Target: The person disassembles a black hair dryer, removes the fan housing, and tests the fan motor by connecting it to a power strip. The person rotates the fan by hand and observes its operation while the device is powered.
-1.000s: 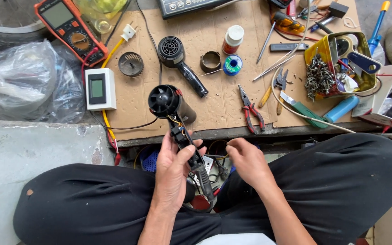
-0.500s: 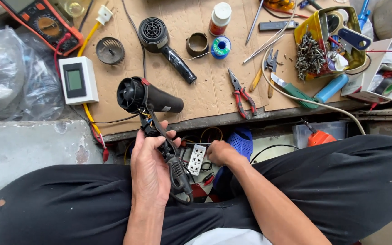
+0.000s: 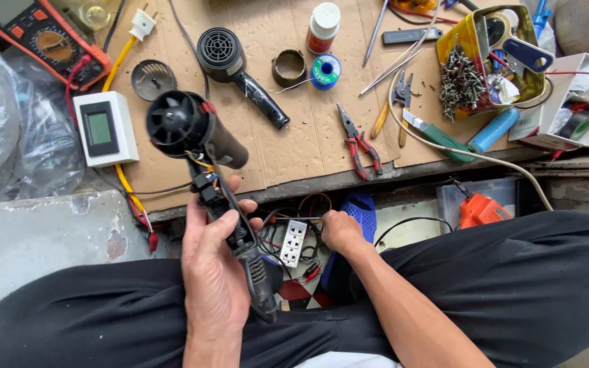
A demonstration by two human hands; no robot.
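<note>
My left hand [image 3: 214, 269] grips the handle of an opened black hair dryer [image 3: 199, 146], with its fan end up and coloured wires showing at the neck. Low between my knees, my right hand [image 3: 339, 232] is closed around something beside a white power strip [image 3: 294, 242]; dark cables run there, and what the fingers hold is hidden. A second black dryer shell [image 3: 236, 68] lies on the cardboard sheet [image 3: 288, 146].
On the cardboard lie red-handled pliers [image 3: 359, 146], a solder spool [image 3: 324, 70], a white meter box [image 3: 103, 129], an orange multimeter [image 3: 42, 41] and a yellow tin of screws [image 3: 485, 68]. An orange tool [image 3: 480, 210] and a blue slipper [image 3: 357, 208] sit below the bench edge.
My left hand has lifted the dryer higher and closer to the camera. My right hand has stayed low by the power strip, having reached down there from beside the left hand.
</note>
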